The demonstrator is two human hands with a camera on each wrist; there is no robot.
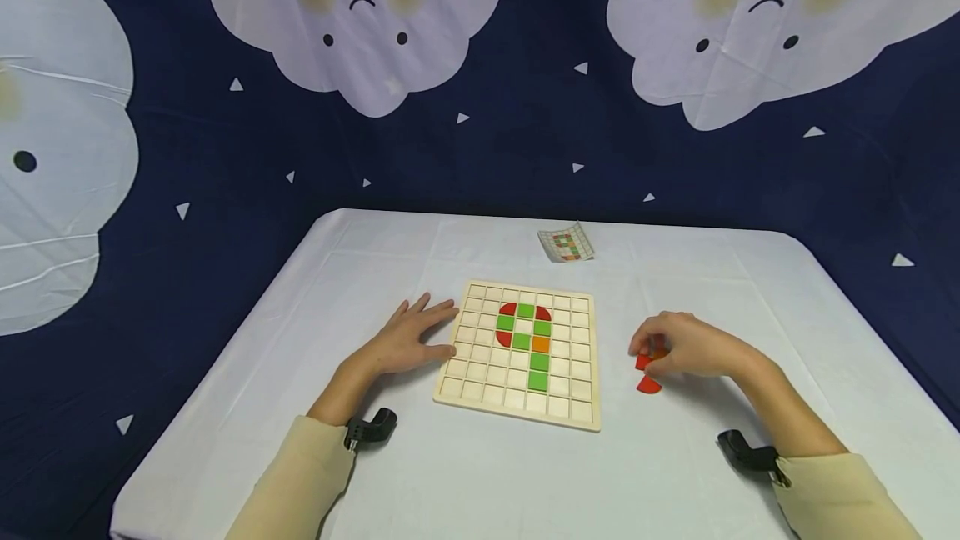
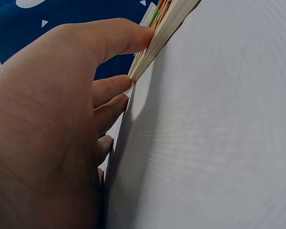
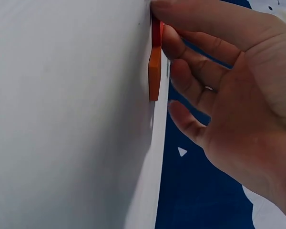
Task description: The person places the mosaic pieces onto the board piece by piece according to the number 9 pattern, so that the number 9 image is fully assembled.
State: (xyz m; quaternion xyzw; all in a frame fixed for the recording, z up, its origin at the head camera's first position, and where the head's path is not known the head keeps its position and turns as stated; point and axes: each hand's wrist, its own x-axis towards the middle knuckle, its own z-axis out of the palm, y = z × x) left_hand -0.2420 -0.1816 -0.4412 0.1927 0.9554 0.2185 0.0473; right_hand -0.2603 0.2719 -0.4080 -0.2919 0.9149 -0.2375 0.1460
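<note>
A square wooden grid board point(image 1: 515, 397) lies on the table, with green, red and orange tiles set in several of its cells. Beside its left edge rests my left hand point(image 1: 408, 340), fingers spread; its thumb and fingertips touch the board's side point(image 2: 155, 47). Right of the board, my right hand point(image 1: 690, 346) bends over a small group of loose tiles and pinches a red tile point(image 1: 642, 362) between thumb and fingers. A red quarter-round tile point(image 1: 649, 386) lies just below the thumb. An orange tile point(image 3: 154, 74) is next to the pinched one, partly hidden by the fingers.
A small, slightly curled pattern card point(image 1: 567, 243) lies behind the board near the table's far edge. White cloth covers the table point(image 1: 360, 273). A dark blue curtain point(image 1: 525, 148) with clouds and small white triangles hangs behind it.
</note>
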